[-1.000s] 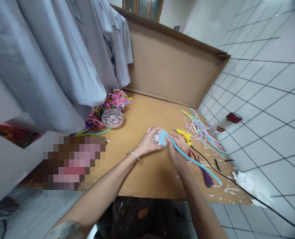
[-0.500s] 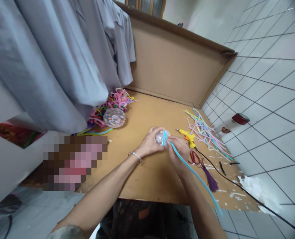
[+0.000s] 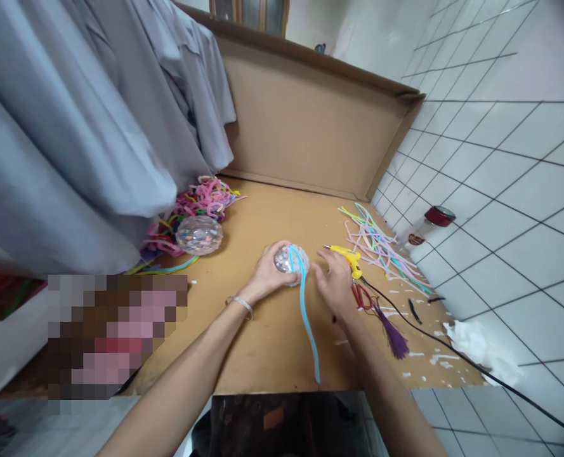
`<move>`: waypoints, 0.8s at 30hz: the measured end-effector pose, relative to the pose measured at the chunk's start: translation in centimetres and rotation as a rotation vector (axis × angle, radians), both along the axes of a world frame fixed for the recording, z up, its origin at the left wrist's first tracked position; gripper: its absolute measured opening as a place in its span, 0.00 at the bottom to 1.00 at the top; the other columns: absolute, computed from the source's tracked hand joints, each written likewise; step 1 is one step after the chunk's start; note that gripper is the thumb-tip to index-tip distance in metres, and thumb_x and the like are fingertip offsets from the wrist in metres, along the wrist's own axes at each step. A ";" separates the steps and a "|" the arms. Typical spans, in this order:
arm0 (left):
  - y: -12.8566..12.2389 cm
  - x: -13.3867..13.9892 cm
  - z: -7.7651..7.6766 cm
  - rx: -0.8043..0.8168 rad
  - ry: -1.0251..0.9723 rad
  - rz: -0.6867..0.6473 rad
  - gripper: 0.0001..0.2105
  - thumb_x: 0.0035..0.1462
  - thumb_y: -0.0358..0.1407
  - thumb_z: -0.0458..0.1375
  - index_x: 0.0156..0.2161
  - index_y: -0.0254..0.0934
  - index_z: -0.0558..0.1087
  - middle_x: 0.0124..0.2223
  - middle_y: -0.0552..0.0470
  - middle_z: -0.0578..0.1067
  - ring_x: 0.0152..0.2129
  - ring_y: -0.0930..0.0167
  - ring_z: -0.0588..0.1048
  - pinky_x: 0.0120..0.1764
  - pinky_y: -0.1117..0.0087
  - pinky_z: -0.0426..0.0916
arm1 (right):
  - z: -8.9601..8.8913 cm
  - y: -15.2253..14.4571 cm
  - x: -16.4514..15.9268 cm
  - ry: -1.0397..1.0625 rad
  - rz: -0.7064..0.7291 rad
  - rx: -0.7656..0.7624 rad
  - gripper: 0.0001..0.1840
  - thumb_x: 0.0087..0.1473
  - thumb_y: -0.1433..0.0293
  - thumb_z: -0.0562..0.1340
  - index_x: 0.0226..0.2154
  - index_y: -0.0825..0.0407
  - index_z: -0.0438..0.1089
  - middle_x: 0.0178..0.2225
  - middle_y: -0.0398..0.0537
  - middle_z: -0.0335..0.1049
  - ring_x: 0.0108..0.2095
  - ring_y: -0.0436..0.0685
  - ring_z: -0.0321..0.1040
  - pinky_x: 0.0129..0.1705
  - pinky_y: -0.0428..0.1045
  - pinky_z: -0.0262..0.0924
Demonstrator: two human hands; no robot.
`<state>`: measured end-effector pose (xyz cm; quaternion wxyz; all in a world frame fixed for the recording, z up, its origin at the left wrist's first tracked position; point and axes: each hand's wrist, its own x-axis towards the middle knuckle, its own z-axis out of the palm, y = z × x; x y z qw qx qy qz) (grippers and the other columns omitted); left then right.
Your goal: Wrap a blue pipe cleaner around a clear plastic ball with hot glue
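Left hand [image 3: 267, 271]: grip curled around the clear ball [image 3: 282, 261].
Right hand [image 3: 336, 282]: grip partly open, nothing visibly held; beside the yellow glue gun [image 3: 352, 259], contact indeterminable.
Clear ball position: middle of the surface [image 3: 267, 349].
Blue strip [image 3: 303, 310]: bent across ball, tail toward near edge.
Larger ball [image 3: 199, 235]: left, against coloured strips [image 3: 211, 195].
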<state>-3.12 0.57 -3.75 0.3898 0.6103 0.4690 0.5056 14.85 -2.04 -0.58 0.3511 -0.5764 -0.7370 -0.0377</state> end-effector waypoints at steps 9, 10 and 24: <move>-0.2 -0.2 0.8 -0.153 -0.246 -0.099 0.36 0.34 0.31 0.69 0.53 0.37 0.65 0.49 0.47 0.73 0.44 0.64 0.74 0.51 0.61 0.69 | -2.2 5.2 5.5 -0.309 -0.664 -0.251 0.28 0.56 0.56 0.57 0.37 0.68 0.73 0.37 0.77 0.71 0.40 0.76 0.72 0.38 0.65 0.63; -0.3 -0.2 0.9 -0.160 -0.255 -0.103 0.36 0.34 0.31 0.69 0.53 0.37 0.65 0.48 0.48 0.73 0.44 0.64 0.74 0.51 0.61 0.69 | -2.7 5.5 5.8 -0.307 -0.663 -0.243 0.29 0.57 0.56 0.56 0.38 0.69 0.73 0.38 0.77 0.71 0.40 0.76 0.72 0.37 0.64 0.64; -0.1 -0.4 0.5 -0.158 -0.194 -0.022 0.39 0.33 0.30 0.71 0.54 0.37 0.66 0.48 0.47 0.74 0.46 0.62 0.74 0.52 0.59 0.69 | -1.1 4.6 7.5 -0.030 -0.572 0.032 0.30 0.52 0.54 0.55 0.48 0.61 0.69 0.39 0.63 0.74 0.37 0.66 0.71 0.37 0.56 0.62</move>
